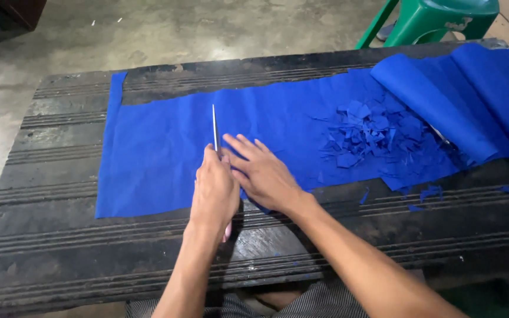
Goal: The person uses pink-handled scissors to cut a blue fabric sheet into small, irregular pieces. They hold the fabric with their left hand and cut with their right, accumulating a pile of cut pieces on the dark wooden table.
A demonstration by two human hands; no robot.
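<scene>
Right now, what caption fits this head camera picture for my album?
Left hand holds a thin blade over blue cloth; right hand presses it flat.

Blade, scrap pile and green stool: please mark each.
blade (214,126), head view, mid-length of the thin metal strip.
scrap pile (372,132), head view, centre of the blue cuttings.
green stool (443,17), head view, its seat side.

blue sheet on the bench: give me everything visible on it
The blue sheet looks like thin matte fabric or paper, lying flat across the dark grooved bench. Its right end is rolled up. A pile of blue scraps sits on it. The right hand presses it flat; the left hand holds a thin blade against it.
</scene>
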